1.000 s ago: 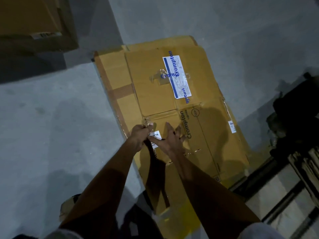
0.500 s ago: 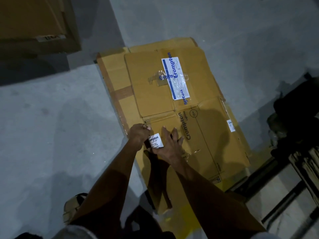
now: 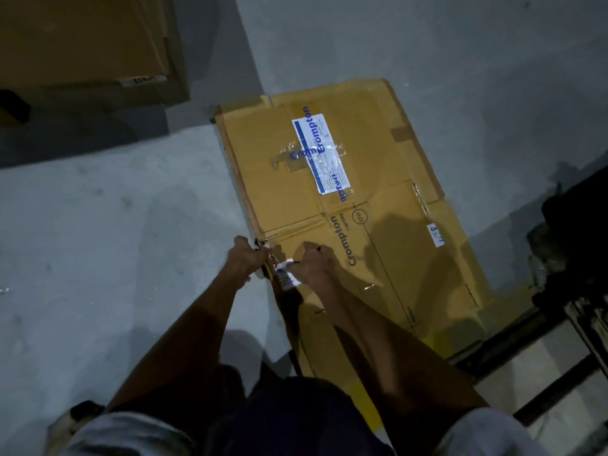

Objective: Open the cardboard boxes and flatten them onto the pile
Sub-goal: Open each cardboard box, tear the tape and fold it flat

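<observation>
The flattened box (image 3: 355, 232) lies on the floor (image 3: 115, 241), atop the pile. Both hands work its near-left edge: left hand (image 3: 245, 256) fingers curled on the edge, right hand (image 3: 312, 261) fingers bunched by a white label (image 3: 287, 274), probably pressing it flat.

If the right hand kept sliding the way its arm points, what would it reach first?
Probably the blue Crompton print on the flattened cardboard, just beyond the right hand; farther on lies the white label.
</observation>
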Action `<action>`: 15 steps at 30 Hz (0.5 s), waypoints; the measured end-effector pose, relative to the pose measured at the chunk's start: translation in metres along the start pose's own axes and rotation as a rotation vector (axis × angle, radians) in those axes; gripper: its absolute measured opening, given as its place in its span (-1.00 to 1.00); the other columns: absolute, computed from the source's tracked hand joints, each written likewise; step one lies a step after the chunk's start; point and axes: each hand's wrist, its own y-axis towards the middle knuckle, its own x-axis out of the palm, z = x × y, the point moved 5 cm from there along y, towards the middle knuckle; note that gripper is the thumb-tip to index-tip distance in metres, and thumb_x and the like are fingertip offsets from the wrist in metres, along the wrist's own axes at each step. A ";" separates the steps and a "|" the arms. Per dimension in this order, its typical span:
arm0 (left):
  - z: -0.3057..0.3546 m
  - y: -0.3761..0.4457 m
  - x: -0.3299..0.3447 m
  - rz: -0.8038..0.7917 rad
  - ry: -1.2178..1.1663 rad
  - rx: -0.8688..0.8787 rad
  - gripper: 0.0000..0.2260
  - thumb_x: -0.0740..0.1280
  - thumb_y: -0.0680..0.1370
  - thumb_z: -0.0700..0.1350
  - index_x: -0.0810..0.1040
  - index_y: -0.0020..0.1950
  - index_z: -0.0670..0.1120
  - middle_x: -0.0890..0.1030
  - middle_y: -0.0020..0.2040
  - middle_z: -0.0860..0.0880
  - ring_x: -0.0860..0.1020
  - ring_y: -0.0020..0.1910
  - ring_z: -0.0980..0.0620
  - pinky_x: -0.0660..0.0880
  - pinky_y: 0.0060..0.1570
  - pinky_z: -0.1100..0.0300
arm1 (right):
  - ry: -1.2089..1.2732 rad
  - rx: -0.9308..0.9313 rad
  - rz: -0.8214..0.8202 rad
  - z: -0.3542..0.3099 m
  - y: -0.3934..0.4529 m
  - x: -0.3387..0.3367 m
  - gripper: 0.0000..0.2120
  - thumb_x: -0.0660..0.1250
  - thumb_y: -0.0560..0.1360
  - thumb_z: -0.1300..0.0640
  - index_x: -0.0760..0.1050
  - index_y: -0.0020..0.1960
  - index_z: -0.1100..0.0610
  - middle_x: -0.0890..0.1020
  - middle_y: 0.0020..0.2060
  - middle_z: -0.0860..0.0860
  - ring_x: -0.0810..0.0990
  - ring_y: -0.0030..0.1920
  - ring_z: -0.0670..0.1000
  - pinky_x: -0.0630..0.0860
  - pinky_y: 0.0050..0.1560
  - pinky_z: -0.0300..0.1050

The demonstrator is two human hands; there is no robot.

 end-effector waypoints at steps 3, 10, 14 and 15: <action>0.022 -0.003 -0.058 0.110 0.021 0.098 -0.44 0.36 0.59 0.09 0.32 0.47 -0.18 0.42 0.39 -0.26 0.49 0.26 -0.23 0.54 -0.06 0.03 | 0.142 -0.105 -0.006 -0.036 -0.003 -0.021 -0.30 0.45 0.48 0.00 0.28 0.54 0.09 0.37 0.46 0.20 0.43 0.41 0.22 0.43 0.38 0.03; 0.094 -0.059 -0.261 0.451 -0.076 0.356 -0.55 0.35 0.61 0.03 0.40 0.41 -0.16 0.56 0.27 -0.20 0.53 0.21 -0.17 0.49 0.21 0.05 | 0.088 -0.442 0.017 -0.190 -0.045 -0.097 -0.28 0.43 0.53 0.04 0.19 0.58 0.13 0.45 0.40 0.23 0.44 0.40 0.23 0.43 0.31 -0.02; 0.129 -0.114 -0.382 0.648 -0.075 0.555 -0.51 0.36 0.60 -0.01 0.35 0.44 -0.20 0.56 0.23 -0.21 0.56 0.17 -0.18 0.49 0.08 0.06 | 0.236 -0.666 0.127 -0.294 -0.100 -0.146 -0.34 0.45 0.53 0.01 0.27 0.52 0.14 0.46 0.40 0.20 0.45 0.39 0.23 0.44 0.32 0.02; 0.135 -0.126 -0.407 0.695 -0.058 0.590 -0.50 0.37 0.59 -0.03 0.34 0.44 -0.23 0.55 0.24 -0.23 0.55 0.20 -0.20 0.47 0.07 0.08 | 0.289 -0.704 0.140 -0.317 -0.116 -0.155 -0.33 0.45 0.54 0.01 0.26 0.54 0.12 0.45 0.42 0.17 0.44 0.40 0.21 0.44 0.33 0.02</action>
